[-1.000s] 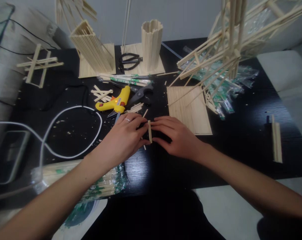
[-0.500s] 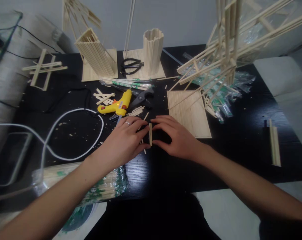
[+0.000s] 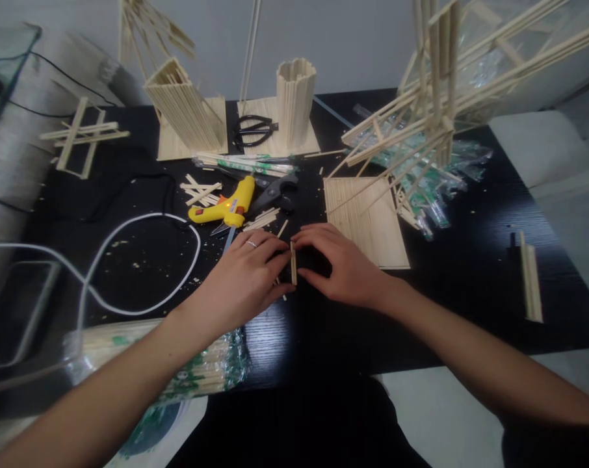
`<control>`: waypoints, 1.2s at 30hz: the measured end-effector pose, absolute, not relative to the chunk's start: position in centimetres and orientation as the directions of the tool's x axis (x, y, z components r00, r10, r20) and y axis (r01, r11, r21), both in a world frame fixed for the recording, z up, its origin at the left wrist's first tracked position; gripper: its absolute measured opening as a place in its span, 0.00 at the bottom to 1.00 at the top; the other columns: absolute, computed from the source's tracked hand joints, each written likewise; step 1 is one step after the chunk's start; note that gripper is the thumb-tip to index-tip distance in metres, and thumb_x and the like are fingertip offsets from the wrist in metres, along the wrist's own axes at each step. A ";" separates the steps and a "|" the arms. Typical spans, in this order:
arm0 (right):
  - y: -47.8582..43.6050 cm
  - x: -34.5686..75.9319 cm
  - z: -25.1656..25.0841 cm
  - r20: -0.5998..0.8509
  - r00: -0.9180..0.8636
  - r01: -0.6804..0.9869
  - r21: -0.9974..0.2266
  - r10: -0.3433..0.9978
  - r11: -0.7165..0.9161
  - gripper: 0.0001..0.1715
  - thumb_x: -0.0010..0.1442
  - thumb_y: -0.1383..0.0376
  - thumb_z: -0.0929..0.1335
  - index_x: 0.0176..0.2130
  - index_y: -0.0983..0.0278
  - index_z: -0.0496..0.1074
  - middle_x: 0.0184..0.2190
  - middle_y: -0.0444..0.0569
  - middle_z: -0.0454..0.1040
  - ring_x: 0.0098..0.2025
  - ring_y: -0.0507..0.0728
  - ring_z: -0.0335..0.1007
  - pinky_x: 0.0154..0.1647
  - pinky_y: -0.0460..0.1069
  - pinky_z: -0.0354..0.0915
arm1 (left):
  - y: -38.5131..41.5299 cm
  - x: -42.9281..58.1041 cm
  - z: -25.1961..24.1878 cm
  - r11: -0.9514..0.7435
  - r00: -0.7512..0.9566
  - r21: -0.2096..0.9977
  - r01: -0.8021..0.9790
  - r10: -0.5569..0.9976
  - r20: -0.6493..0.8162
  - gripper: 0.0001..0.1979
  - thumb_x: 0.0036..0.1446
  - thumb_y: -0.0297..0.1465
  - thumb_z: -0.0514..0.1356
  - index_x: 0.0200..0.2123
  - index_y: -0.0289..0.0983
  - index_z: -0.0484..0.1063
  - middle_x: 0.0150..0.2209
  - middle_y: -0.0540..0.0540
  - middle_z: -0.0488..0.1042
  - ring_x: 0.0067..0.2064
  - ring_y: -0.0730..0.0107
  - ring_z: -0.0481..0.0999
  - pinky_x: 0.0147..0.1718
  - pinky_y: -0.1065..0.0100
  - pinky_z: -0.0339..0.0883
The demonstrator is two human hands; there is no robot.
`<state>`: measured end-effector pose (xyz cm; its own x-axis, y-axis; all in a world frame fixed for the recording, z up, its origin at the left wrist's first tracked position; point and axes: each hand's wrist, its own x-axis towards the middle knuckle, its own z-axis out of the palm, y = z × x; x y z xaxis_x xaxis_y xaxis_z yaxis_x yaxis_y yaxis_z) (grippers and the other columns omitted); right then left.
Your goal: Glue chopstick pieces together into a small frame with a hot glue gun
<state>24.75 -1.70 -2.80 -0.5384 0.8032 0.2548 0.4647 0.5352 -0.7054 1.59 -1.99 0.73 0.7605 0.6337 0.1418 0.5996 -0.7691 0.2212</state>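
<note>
My left hand (image 3: pixel 243 276) and my right hand (image 3: pixel 340 263) meet over the black table (image 3: pixel 470 273), fingertips pressed from both sides on a short bundle of wooden sticks (image 3: pixel 293 262) that lies on the tabletop. Both hands have their fingers curled in against it. A ring shows on my left hand. A yellow glue gun (image 3: pixel 225 207) lies just beyond my left hand, beside loose stick offcuts (image 3: pixel 261 219). A flat stick panel (image 3: pixel 365 220) rests to the right of my right hand.
A tall stick frame (image 3: pixel 435 97) rises at the right over wrapped chopstick packets (image 3: pixel 435 188). Two stick containers (image 3: pixel 294 97) and black scissors (image 3: pixel 253 127) stand at the back. A white cable (image 3: pixel 143 260) loops at left; a chopstick pack (image 3: pixel 177 364) lies at the near edge.
Both hands stay pressed on the stick bundle with barely any movement. The view has shifted slightly, and the fingers have closed in a little tighter.
</note>
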 end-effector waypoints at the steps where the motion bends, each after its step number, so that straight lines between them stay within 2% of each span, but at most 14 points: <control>1: -1.7 24.8 -2.7 0.251 -0.538 0.466 -0.707 0.805 0.532 0.20 0.59 0.70 0.71 0.51 0.61 0.72 0.52 0.56 0.78 0.61 0.67 0.69 0.63 0.68 0.68 | -2.0 1.6 0.7 -0.772 0.762 0.221 0.596 0.630 0.147 0.17 0.64 0.36 0.67 0.52 0.32 0.78 0.52 0.36 0.79 0.57 0.46 0.73 0.57 0.45 0.68; 8: -1.5 24.8 -2.2 0.244 -0.504 0.468 -0.729 0.828 0.500 0.17 0.59 0.71 0.69 0.49 0.62 0.72 0.48 0.55 0.78 0.54 0.64 0.73 0.57 0.63 0.72 | -2.2 1.6 0.7 -0.805 0.783 0.199 0.559 0.592 0.191 0.18 0.65 0.35 0.66 0.54 0.30 0.76 0.51 0.36 0.79 0.55 0.48 0.75 0.58 0.48 0.69; 13: -1.5 25.0 -1.8 0.253 -0.448 0.394 -0.805 0.857 0.444 0.14 0.60 0.71 0.68 0.46 0.61 0.73 0.46 0.52 0.79 0.50 0.62 0.77 0.54 0.60 0.74 | -2.4 1.8 1.0 -0.831 0.799 0.216 0.512 0.553 0.234 0.13 0.67 0.31 0.63 0.52 0.32 0.77 0.48 0.39 0.80 0.52 0.52 0.77 0.58 0.50 0.69; 17: -1.6 25.1 -1.7 0.138 -0.358 0.200 -0.955 0.923 0.220 0.11 0.61 0.70 0.69 0.45 0.62 0.74 0.44 0.51 0.79 0.45 0.58 0.80 0.49 0.55 0.78 | -2.3 1.7 1.0 -0.835 0.796 0.257 0.487 0.545 0.263 0.11 0.68 0.29 0.61 0.52 0.34 0.76 0.47 0.41 0.81 0.50 0.56 0.79 0.60 0.50 0.68; 20: -1.5 25.0 -1.7 0.031 -0.293 0.079 -0.995 0.955 0.057 0.09 0.63 0.65 0.72 0.44 0.63 0.74 0.42 0.50 0.80 0.40 0.57 0.82 0.44 0.55 0.80 | -2.2 1.5 0.8 -0.819 0.782 0.341 0.461 0.557 0.281 0.11 0.68 0.28 0.61 0.53 0.35 0.74 0.46 0.42 0.81 0.49 0.60 0.79 0.61 0.52 0.67; 25: -1.2 24.8 -1.8 -0.036 -0.161 -0.074 -0.996 0.986 -0.049 0.14 0.59 0.58 0.78 0.37 0.64 0.76 0.35 0.45 0.78 0.34 0.53 0.81 0.39 0.51 0.82 | -2.2 1.2 0.5 -0.697 0.688 0.518 0.496 0.679 0.256 0.09 0.67 0.29 0.63 0.49 0.37 0.71 0.43 0.45 0.80 0.48 0.63 0.79 0.52 0.61 0.72; 29: -1.2 24.8 -1.7 -0.095 -0.104 -0.158 -0.981 0.990 -0.111 0.15 0.55 0.58 0.80 0.35 0.64 0.77 0.34 0.44 0.77 0.34 0.52 0.80 0.39 0.49 0.82 | -2.3 1.3 0.4 -0.626 0.647 0.603 0.495 0.728 0.225 0.12 0.66 0.29 0.65 0.50 0.39 0.70 0.42 0.48 0.80 0.44 0.67 0.80 0.47 0.66 0.72; 33: -1.2 25.0 -1.7 -0.151 -0.113 -0.250 -0.952 0.982 -0.176 0.15 0.53 0.60 0.81 0.35 0.63 0.77 0.33 0.43 0.77 0.35 0.53 0.81 0.41 0.51 0.82 | -2.3 1.6 0.9 -0.499 0.590 0.693 0.521 0.797 0.130 0.14 0.65 0.30 0.65 0.53 0.39 0.70 0.41 0.50 0.81 0.42 0.70 0.81 0.41 0.71 0.72; 36: -1.2 25.1 -1.7 -0.168 -0.109 -0.318 -0.928 0.980 -0.195 0.16 0.52 0.60 0.82 0.35 0.62 0.77 0.34 0.42 0.77 0.37 0.53 0.82 0.45 0.52 0.82 | -2.3 1.8 1.4 -0.476 0.596 0.705 0.525 0.797 0.095 0.05 0.67 0.31 0.63 0.45 0.38 0.74 0.37 0.50 0.79 0.37 0.71 0.79 0.35 0.72 0.70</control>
